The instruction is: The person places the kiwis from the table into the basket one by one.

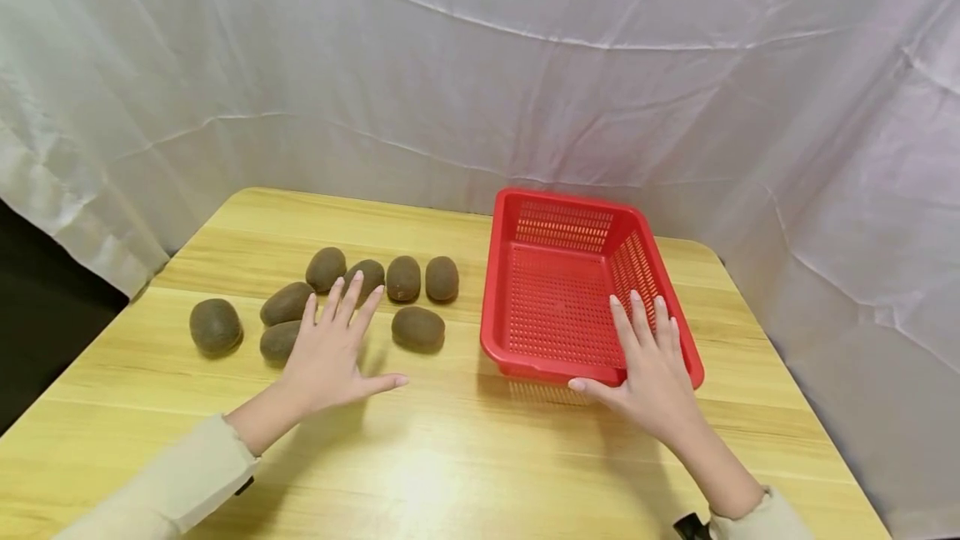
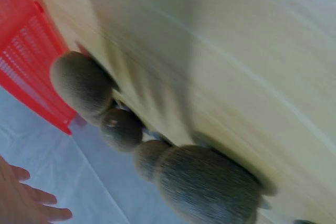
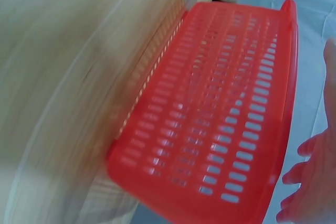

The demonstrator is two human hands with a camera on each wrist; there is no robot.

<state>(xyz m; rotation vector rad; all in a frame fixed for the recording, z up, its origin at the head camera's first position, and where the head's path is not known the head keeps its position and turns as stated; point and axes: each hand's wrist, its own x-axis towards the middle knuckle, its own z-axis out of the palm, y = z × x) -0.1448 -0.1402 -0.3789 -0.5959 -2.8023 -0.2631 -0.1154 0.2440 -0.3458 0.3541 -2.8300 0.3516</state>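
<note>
Several brown fuzzy kiwifruit (image 1: 417, 329) lie on the left half of the table, some side by side in a loose row. My left hand (image 1: 327, 361) is held above them with fingers straight and spread, hiding parts of two fruits. In the left wrist view the nearest kiwifruit (image 2: 207, 184) looks large, and the left hand's fingers (image 2: 39, 198) show at the lower left, holding nothing. A red perforated plastic basket (image 1: 491, 307) stands to the right, with no fruit inside. Over its near right corner my right hand (image 1: 656, 382) stretches out, fingers spread and nothing held.
The light wooden table (image 1: 450, 440) has rounded far corners. Pale fabric (image 1: 450, 65) hangs behind it and along the right side. A dark area (image 1: 52, 307) shows beyond the table's left edge. One kiwifruit (image 1: 216, 327) sits apart at the far left.
</note>
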